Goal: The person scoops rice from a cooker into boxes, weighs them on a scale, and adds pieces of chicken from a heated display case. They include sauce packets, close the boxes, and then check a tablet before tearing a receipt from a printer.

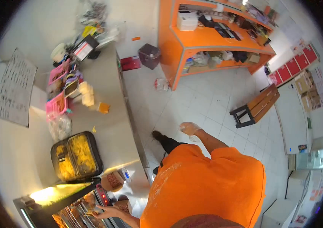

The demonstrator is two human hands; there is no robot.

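Observation:
My left hand (104,212) reaches low left into a lit glass warming case (60,197) with fried pieces inside. It rests over the food, and its grip is hidden by blur. My right hand (190,129), in a thin clear glove, hangs out over the white tiled floor with the fingers loosely apart and nothing in them. My orange shirt (211,186) fills the lower middle, and one dark shoe (157,135) shows beside the counter. A paper box of fried food (112,180) and a small digital scale (125,174) sit on the steel counter (119,125) near the case.
A black tray of yellow fried food (76,155) lies on the counter, with pink baskets (58,103) and clutter beyond. An orange shelved counter (207,40) stands at the back. A dark bin (149,55) and a wooden bench (256,107) stand on the floor, and boxes line the right wall.

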